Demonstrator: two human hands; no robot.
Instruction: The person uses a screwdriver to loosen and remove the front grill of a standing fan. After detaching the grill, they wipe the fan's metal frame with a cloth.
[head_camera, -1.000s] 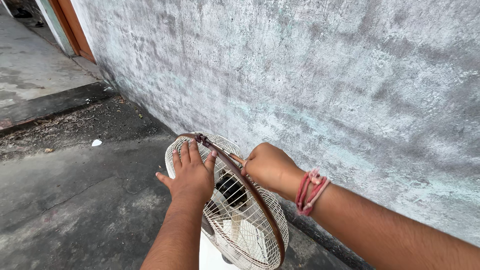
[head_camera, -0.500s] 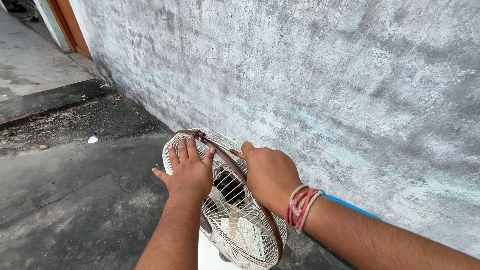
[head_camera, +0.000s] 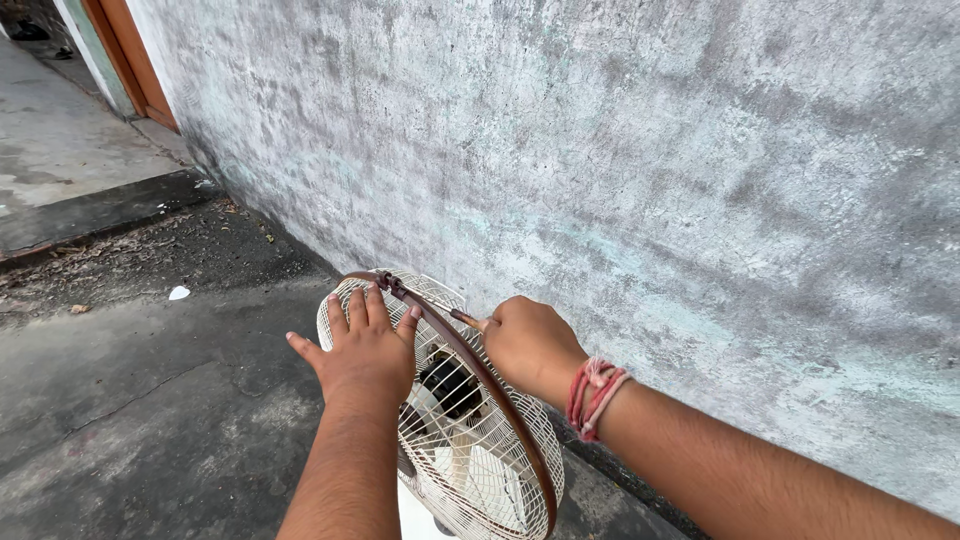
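Head view looks down on two bare forearms that enter from 6 o'clock and 4 o'clock, both cut off by the frame edge. The left hand (head_camera: 365, 350) lies flat on the front of the fan cage (head_camera: 480, 470), fingers spread apart and pressed on the wires near the top of the rim, gripping nothing. The right hand (head_camera: 528, 343) sits at 3 o'clock of it, just behind the brown rim band (head_camera: 478, 372), curled into a loose fist with one finger poking toward the band; whether it pinches anything cannot be told, since the band hides the fingertips. A red and pink thread bracelet (head_camera: 592, 396) wraps the right wrist.

The cage is a round dome of thin cream wires, tilted, with the dark brown band running as an arc around its edge. Inside it a black hub (head_camera: 452, 385) and pale blades (head_camera: 470, 480) show through the wires, partly hidden by the left wrist. The fan's lower part is cut off at 6 o'clock.

Beneath lies dark, rough asphalt ground (head_camera: 120, 400), with a small white scrap (head_camera: 179, 293) at 10 o'clock. A grey, mottled, weathered plaster wall (head_camera: 620, 160) fills 12 to 3 o'clock. Far at 11 o'clock stands a brown door frame (head_camera: 135, 50).
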